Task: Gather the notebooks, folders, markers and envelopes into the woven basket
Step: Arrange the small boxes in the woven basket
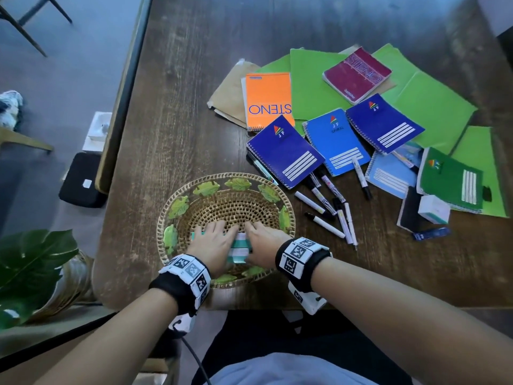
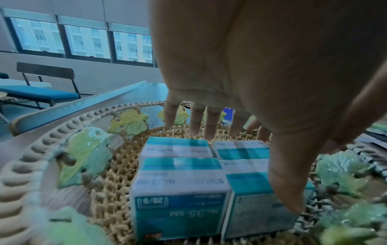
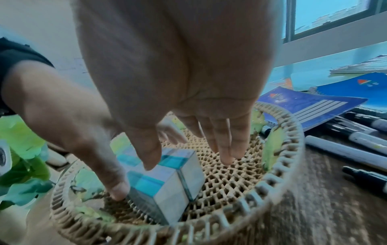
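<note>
1. Where both hands reach in, the woven basket (image 1: 166, 218), a round rattan coil with green leaf trim, hides much of the staple boxes (image 2: 180, 190).
2. Notebooks (image 1: 284, 151), green folders (image 1: 313, 87) and a brown envelope (image 1: 227, 93) overlap far right; markers (image 1: 327, 223) lie between.
3. Left hand (image 1: 211, 245) and right hand (image 1: 261, 240): fingers spread, straight, over the boxes; contact unclear.
</note>
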`<state>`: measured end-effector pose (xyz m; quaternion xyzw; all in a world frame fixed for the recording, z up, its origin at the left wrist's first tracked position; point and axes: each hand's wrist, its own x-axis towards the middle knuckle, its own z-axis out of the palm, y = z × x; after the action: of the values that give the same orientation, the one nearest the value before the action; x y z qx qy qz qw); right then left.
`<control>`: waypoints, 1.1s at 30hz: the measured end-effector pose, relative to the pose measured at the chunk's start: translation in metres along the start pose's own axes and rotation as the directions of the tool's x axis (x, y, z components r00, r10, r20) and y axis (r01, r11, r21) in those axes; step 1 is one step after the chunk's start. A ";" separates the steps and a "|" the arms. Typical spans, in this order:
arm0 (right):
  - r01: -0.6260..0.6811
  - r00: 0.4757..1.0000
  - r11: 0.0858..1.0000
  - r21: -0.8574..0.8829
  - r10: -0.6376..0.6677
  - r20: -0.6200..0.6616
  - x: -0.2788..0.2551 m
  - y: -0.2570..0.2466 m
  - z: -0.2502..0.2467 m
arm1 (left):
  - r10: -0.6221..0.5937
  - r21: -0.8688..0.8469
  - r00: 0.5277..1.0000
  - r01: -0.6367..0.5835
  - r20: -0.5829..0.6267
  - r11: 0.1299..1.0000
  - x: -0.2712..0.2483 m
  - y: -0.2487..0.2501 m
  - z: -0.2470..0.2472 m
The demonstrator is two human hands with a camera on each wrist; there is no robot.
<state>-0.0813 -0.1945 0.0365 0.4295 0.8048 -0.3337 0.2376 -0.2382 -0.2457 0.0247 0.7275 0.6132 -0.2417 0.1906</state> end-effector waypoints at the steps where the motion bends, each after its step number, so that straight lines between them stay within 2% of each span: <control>1: -0.009 1.000 1.000 0.013 0.010 -0.016 -0.003 0.005 -0.004 | -0.001 0.004 1.000 0.001 0.022 1.000 0.002 0.002 -0.003; 6: -0.002 0.999 0.998 0.058 0.005 -0.050 -0.024 0.036 -0.017 | 0.000 -0.001 0.993 0.000 0.118 1.000 0.007 0.004 -0.008; 10: 0.026 0.977 0.986 0.166 0.010 -0.215 -0.050 0.068 -0.027 | 0.023 0.037 0.994 -0.027 0.110 0.999 0.010 0.018 -0.013; 12: -0.028 0.960 0.976 0.215 0.086 -0.266 -0.063 0.088 -0.033 | 0.059 0.037 0.997 -0.061 0.047 0.997 0.011 0.037 -0.029; 13: -0.071 0.952 0.968 0.240 0.137 -0.274 -0.069 0.097 -0.036 | 0.089 0.039 0.996 -0.088 -0.024 0.995 0.011 0.048 -0.039; 14: -0.125 0.939 0.959 0.255 0.198 -0.283 -0.073 0.110 -0.040 | 0.131 0.042 0.984 -0.127 -0.118 0.991 0.014 0.062 -0.052; 16: -0.237 0.901 0.935 0.264 0.313 -0.299 -0.083 0.140 -0.047 | 0.233 0.015 0.928 -0.239 -0.292 0.971 0.022 0.094 -0.078; 18: -0.329 0.855 0.908 0.257 0.403 -0.327 -0.096 0.177 -0.055 | 0.341 -0.031 0.869 -0.376 -0.359 0.926 0.038 0.132 -0.104; 20: -0.427 0.804 0.873 0.237 0.486 -0.342 -0.111 0.222 -0.059 | 0.443 -0.077 0.824 -0.497 -0.354 0.864 0.060 0.174 -0.125; 24: -0.602 0.716 0.764 0.234 0.646 -0.266 -0.147 0.316 -0.060 | 0.582 -0.063 0.763 -0.620 -0.282 0.782 0.115 0.267 -0.144; 27: -0.654 0.678 0.699 0.289 0.711 -0.185 -0.167 0.372 -0.054 | 0.608 -0.099 0.764 -0.637 -0.215 0.765 0.154 0.337 -0.153; 29: -0.670 0.684 0.683 0.289 0.720 -0.117 -0.175 0.399 -0.050 | 0.604 -0.098 0.770 -0.630 -0.204 0.770 0.178 0.380 -0.158; 31: -0.657 0.714 0.694 0.295 0.698 -0.051 -0.178 0.417 -0.044 | 0.606 -0.061 0.775 -0.624 -0.181 0.779 0.202 0.415 -0.159; 33: -0.627 0.743 0.715 0.310 0.668 -0.038 -0.174 0.426 -0.038 | 0.597 0.000 0.788 -0.604 -0.149 0.797 0.222 0.436 -0.156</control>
<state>0.3678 -0.0850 0.0367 0.7367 0.5631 -0.3053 0.2169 0.2384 -0.0548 0.0127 0.8949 0.3679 -0.1020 0.2310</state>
